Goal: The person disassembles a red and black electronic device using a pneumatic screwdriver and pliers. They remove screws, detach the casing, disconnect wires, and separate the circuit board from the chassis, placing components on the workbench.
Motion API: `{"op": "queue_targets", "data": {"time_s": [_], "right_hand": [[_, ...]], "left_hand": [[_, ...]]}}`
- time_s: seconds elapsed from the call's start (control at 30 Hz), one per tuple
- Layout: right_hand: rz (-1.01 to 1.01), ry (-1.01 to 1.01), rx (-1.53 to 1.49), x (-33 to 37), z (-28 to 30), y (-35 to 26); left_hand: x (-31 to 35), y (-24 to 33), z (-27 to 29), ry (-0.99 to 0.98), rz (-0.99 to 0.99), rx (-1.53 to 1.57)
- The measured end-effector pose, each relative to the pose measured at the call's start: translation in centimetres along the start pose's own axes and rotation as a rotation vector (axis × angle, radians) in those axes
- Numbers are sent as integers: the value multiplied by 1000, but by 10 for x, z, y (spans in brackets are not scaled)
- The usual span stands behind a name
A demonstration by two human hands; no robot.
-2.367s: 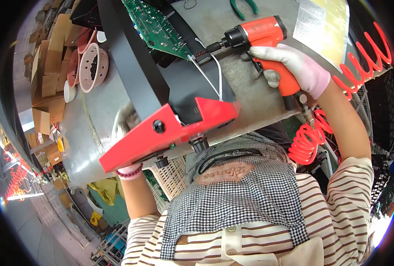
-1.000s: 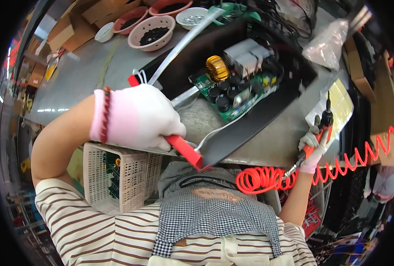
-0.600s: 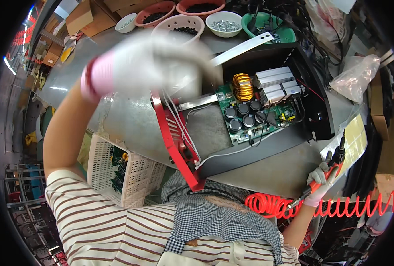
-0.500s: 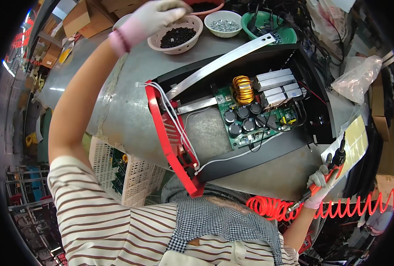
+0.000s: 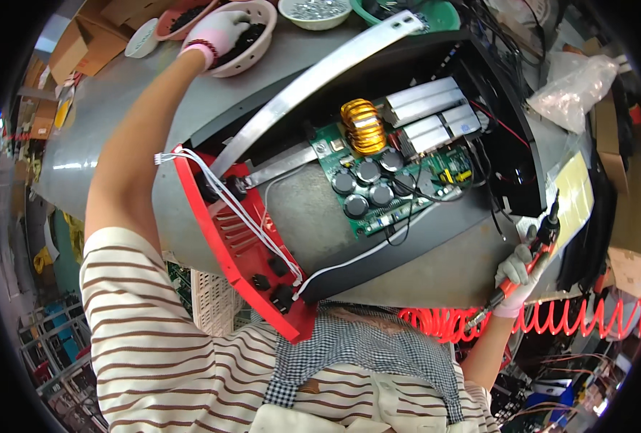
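My left hand point(image 5: 218, 34), in a white glove with a pink cuff, reaches into a pale perforated bowl point(image 5: 266, 42) of small black screws point(image 5: 247, 42). Its fingertips are hidden among the screws. My right hand point(image 5: 517, 274), gloved too, is closed around a red and black power screwdriver point(image 5: 509, 287) at the right, its bit pointing up and away. Between my arms lies an open black metal case point(image 5: 436, 234) with a red end panel point(image 5: 223, 242). Inside sits a green circuit board point(image 5: 364, 220) with a copper coil point(image 5: 362, 127), black capacitors and silver heat sinks point(image 5: 425, 101).
A long metal strip point(image 5: 313, 86) slants up across the case's far wall. White wires point(image 5: 223, 191) hang over the red panel. Bowls of silver screws point(image 5: 313, 10) and other parts stand at the back. A red coiled hose point(image 5: 436, 325) runs along the lower right, near a clear plastic bag point(image 5: 573, 90).
My left hand has come down from above the bowls into the black screws. The view has shifted, so the case appears further left. My right hand keeps its hold on the screwdriver.
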State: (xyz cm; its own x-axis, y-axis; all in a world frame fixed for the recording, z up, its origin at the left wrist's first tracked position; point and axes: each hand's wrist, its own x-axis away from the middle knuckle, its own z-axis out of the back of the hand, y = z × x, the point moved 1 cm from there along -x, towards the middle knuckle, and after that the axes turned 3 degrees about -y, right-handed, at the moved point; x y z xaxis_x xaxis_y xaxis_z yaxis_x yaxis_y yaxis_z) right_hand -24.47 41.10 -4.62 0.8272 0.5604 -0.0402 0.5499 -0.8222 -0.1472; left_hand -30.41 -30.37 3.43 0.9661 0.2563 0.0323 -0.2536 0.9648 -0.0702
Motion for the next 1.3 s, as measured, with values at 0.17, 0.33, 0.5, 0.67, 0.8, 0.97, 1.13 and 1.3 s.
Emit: {"op": "queue_targets", "data": {"time_s": [0.17, 0.33, 0.5, 0.67, 0.8, 0.97, 1.13, 1.3], "right_hand": [[13, 33, 15, -1, 1, 2], [15, 53, 84, -1, 5, -3], [5, 55, 68, -3, 7, -5], [29, 3, 294, 7, -21, 7], [105, -112, 584, 16, -74, 24], [182, 22, 1134, 30, -132, 67], [-65, 38, 1065, 34, -162, 97], [-115, 50, 1026, 28, -172, 107]], "left_hand": [[-9, -20, -4, 76, 103, -12], [-17, -42, -2, 322, 193, 589], [30, -32, 42, 217, 358, 1882], [156, 49, 120, -87, 121, 2248], [242, 145, 153, -210, -71, 1772], [274, 232, 152, -624, -43, 1855], [280, 252, 151, -651, -127, 1775], [292, 252, 150, -554, -120, 1723]]}}
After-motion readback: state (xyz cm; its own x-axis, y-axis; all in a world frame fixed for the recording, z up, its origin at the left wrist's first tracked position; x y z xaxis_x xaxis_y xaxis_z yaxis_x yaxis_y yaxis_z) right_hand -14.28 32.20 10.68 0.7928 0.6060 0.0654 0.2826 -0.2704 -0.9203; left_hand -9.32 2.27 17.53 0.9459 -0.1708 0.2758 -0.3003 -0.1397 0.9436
